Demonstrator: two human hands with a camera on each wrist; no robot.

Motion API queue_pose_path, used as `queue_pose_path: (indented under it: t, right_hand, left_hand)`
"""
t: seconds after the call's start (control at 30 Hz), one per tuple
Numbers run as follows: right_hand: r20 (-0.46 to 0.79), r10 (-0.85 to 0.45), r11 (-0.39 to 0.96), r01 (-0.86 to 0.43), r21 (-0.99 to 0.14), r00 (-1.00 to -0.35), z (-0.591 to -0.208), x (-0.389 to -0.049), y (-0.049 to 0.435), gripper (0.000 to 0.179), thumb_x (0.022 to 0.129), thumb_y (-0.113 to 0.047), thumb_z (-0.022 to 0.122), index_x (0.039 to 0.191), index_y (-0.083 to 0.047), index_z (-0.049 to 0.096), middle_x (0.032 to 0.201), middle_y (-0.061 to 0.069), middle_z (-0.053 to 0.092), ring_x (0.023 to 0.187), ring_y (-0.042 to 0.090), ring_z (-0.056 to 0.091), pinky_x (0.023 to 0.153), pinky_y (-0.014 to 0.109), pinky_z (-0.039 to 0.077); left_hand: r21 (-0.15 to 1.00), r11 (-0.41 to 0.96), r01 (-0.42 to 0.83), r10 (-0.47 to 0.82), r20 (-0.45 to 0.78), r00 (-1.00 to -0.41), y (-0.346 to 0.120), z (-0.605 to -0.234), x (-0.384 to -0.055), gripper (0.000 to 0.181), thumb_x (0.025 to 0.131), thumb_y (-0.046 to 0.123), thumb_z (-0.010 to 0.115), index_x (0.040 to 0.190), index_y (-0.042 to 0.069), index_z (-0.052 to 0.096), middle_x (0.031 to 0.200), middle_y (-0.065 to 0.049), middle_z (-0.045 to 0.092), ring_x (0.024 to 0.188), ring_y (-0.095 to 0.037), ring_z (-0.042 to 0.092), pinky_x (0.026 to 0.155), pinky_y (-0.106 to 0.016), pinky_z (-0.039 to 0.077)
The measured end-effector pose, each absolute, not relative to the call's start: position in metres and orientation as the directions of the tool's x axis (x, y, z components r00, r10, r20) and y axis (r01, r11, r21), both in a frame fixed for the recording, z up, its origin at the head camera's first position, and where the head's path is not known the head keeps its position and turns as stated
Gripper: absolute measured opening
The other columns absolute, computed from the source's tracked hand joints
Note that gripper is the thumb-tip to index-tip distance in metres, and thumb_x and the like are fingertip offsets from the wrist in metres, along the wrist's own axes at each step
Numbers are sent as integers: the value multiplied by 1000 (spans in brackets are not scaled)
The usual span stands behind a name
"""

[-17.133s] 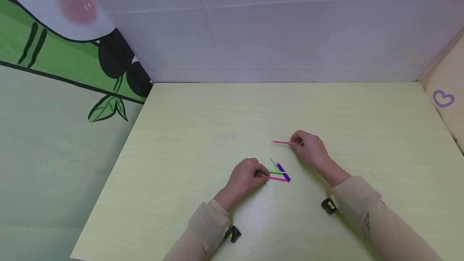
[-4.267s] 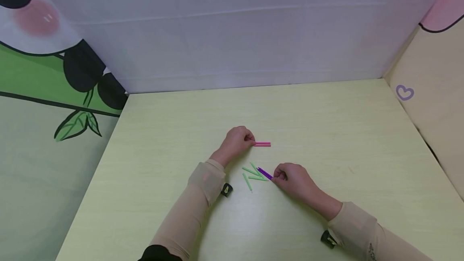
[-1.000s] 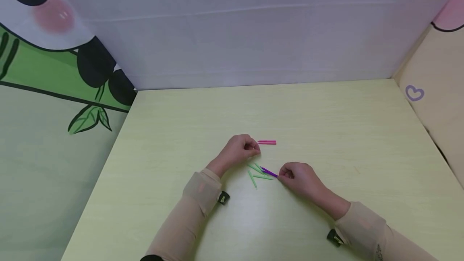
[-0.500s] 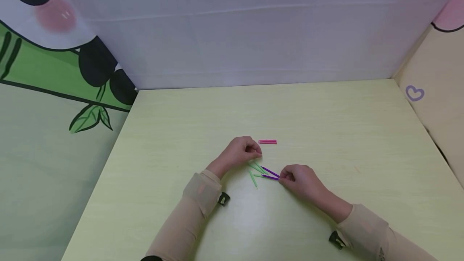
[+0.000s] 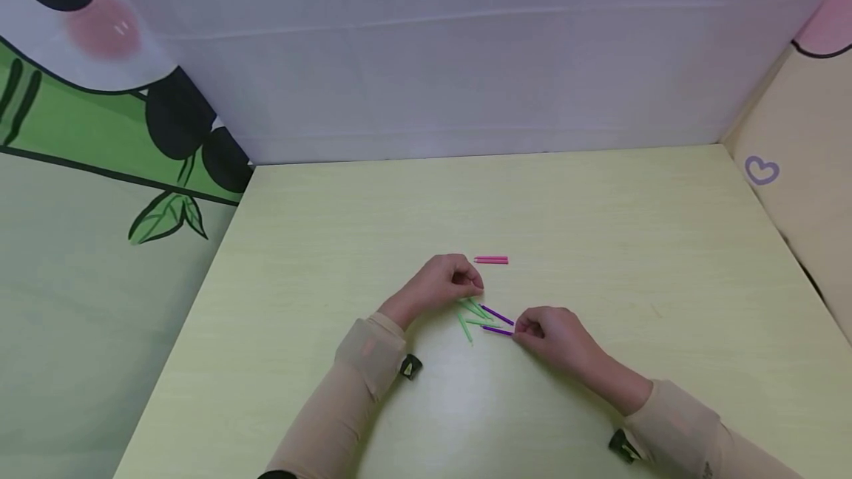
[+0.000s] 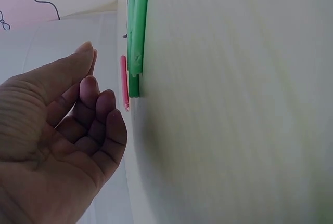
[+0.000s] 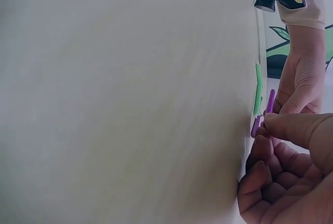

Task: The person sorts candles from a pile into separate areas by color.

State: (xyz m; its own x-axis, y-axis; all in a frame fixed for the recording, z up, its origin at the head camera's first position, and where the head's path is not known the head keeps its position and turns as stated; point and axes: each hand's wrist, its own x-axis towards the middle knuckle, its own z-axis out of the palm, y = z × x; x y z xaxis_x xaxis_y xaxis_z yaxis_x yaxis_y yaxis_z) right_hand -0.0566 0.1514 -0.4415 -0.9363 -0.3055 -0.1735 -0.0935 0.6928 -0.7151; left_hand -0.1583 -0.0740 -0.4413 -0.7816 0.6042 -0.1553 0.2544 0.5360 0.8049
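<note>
Two pink sticks lay just beyond the fingertips of the left hand, four green sticks lay just on their near side, and two purple sticks lay at the fingertips of the right hand. The right thumb and index finger pinched one purple stick by its end. The left thumb and index tips were nearly together, the other fingers loosely curled, gripping nothing.

No text can be read (sleeve mark too small).
</note>
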Motion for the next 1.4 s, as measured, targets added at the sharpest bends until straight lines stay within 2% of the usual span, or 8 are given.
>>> queue_pose_path:
  t: [0.3, 0.8, 1.1, 1.4]
  right_hand:
    - [-189, -303, 701, -85, -708, -934, -442, -55, 152, 8, 86, -12, 74, 80, -13, 69, 66, -8, 54, 64, 10, 47, 60, 25, 42]
    - [-191, -318, 698, -93, -710, -929, -440, -51, 150, 8, 85, -9, 74, 80, -13, 69, 66, -8, 54, 64, 10, 47, 59, 25, 42]
    - [-188, -350, 688, -116, -717, -918, -439, -47, 150, 9, 85, -10, 74, 80, -14, 69, 66, -8, 53, 64, 10, 47, 59, 24, 42]
    - [-165, -376, 674, -147, -724, -912, -437, -45, 149, 9, 85, -10, 74, 79, -14, 69, 66, -9, 53, 63, 8, 47, 59, 24, 42]
  left_hand:
    - [803, 529, 275, 622, -146, -770, -75, -442, -158, 5, 87, 11, 74, 91, 9, 74, 85, 7, 65, 79, -8, 55, 73, -22, 45]
    - [785, 548, 290, 631, -159, -759, -73, -443, -157, 5, 84, 13, 77, 88, 11, 75, 80, 5, 62, 77, -10, 53, 73, -23, 45]
    - [801, 546, 247, 621, -189, -761, -74, -443, -157, 5, 85, 13, 77, 88, 16, 74, 82, 5, 62, 78, -11, 54, 73, -23, 46]
    - [808, 536, 247, 632, -190, -752, -74, -443, -156, 4, 85, 14, 76, 89, 13, 75, 82, 5, 62, 78, -11, 54, 73, -23, 45]
